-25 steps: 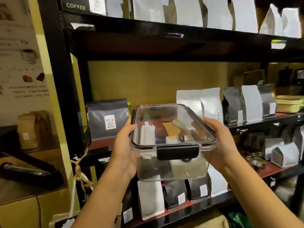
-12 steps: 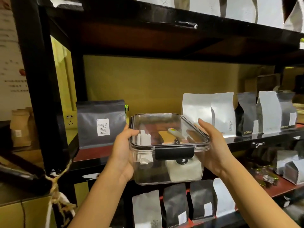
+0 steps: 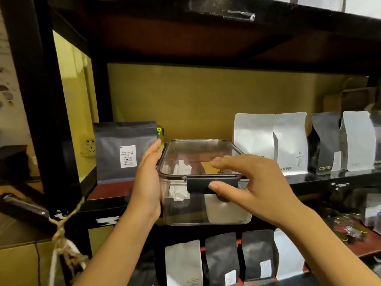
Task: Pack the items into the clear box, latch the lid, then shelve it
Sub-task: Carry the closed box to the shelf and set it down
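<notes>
The clear box has its lid on and its black latch folded down at the front. It hangs level at the front edge of the middle shelf, in the gap between a grey bag and white bags. Inside show white paper packets, a white pouch and something yellow. My left hand presses flat on the box's left side. My right hand grips the front rim, fingers over the lid and thumb on the latch. Whether the box rests on the shelf I cannot tell.
A grey coffee bag stands left of the box; white bags and black bags stand to its right. The upper shelf hangs overhead. More bags line the lower shelf. A black post with knotted rope stands at left.
The box has moved forward to the middle shelf's edge. My right hand has left the box's right side and now grips the front at the latch.
</notes>
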